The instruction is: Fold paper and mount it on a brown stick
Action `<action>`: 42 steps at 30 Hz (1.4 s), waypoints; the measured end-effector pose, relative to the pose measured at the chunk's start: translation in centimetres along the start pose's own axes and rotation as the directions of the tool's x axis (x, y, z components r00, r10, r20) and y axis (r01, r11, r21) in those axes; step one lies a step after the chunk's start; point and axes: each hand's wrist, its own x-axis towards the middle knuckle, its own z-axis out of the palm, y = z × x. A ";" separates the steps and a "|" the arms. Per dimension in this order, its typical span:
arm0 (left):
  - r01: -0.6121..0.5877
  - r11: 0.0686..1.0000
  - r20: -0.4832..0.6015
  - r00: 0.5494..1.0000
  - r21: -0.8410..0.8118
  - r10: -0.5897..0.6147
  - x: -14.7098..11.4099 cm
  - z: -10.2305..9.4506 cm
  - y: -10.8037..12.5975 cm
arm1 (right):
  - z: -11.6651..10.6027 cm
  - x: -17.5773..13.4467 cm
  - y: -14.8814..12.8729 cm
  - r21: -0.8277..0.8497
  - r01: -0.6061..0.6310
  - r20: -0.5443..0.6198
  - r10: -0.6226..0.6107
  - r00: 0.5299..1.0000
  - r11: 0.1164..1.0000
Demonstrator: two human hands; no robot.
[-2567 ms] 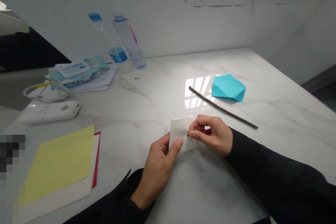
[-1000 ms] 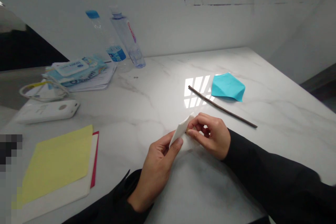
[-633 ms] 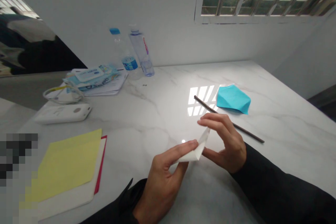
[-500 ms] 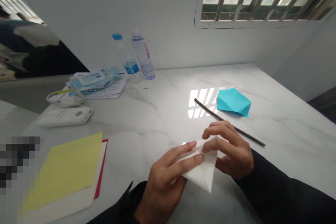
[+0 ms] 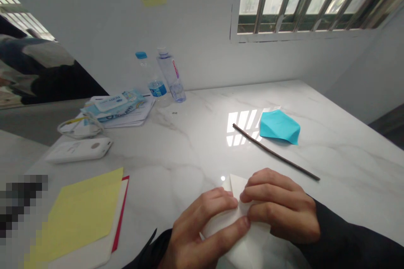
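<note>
A white sheet of folded paper (image 5: 252, 243) is between my hands near the table's front edge, with creases and a pointed corner at its far side. My left hand (image 5: 202, 227) grips it from the left, thumb and fingers pressed on its upper face. From the right, my right hand (image 5: 284, 206) has curled fingers pressed on the same paper, the fingertips close to my left thumb. Both hands partly cover the paper. Beyond my right hand lie a thin dark stick (image 5: 274, 153) and a folded turquoise paper (image 5: 279, 127).
Yellow paper (image 5: 85, 214) lies on white and red sheets at the left. Behind it are a white device (image 5: 80, 150), a cable (image 5: 63, 128), a wipes pack (image 5: 113, 105) on papers and two bottles (image 5: 158, 88) (image 5: 175, 77) by the wall. A barred window (image 5: 303, 0) is above.
The paper has turned and come lower and closer to me. My right hand's fingers have come down onto it, and my two hands are closer together. The view has tilted up slightly.
</note>
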 end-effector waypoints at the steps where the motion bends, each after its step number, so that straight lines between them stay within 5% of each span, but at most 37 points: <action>1: -0.002 1.000 -0.003 1.000 -0.002 0.002 -0.1 0.1 0.0 | -0.1 0.2 0.0 0.016 0.007 0.021 -0.007 1.000 1.000; 11: 0.115 0.953 -0.057 0.989 -0.280 -0.136 1.7 -0.4 0.4 | 0.1 0.4 -0.1 0.068 -0.014 0.036 0.011 0.999 0.998; 19: 0.314 0.881 -0.180 0.901 -0.355 -0.394 -0.5 1.3 0.2 | 0.9 0.1 0.0 0.071 -0.060 -0.004 0.060 0.998 0.996; 26: 0.225 0.902 -0.055 0.963 -0.369 -0.263 1.1 0.2 0.0 | 1.3 0.1 0.1 0.083 -0.076 -0.060 0.081 0.995 0.994; 42: 0.256 0.844 -0.068 0.944 -0.471 -0.324 1.5 0.1 0.0 | 2.0 -0.1 0.3 0.093 -0.088 -0.093 0.096 0.991 0.992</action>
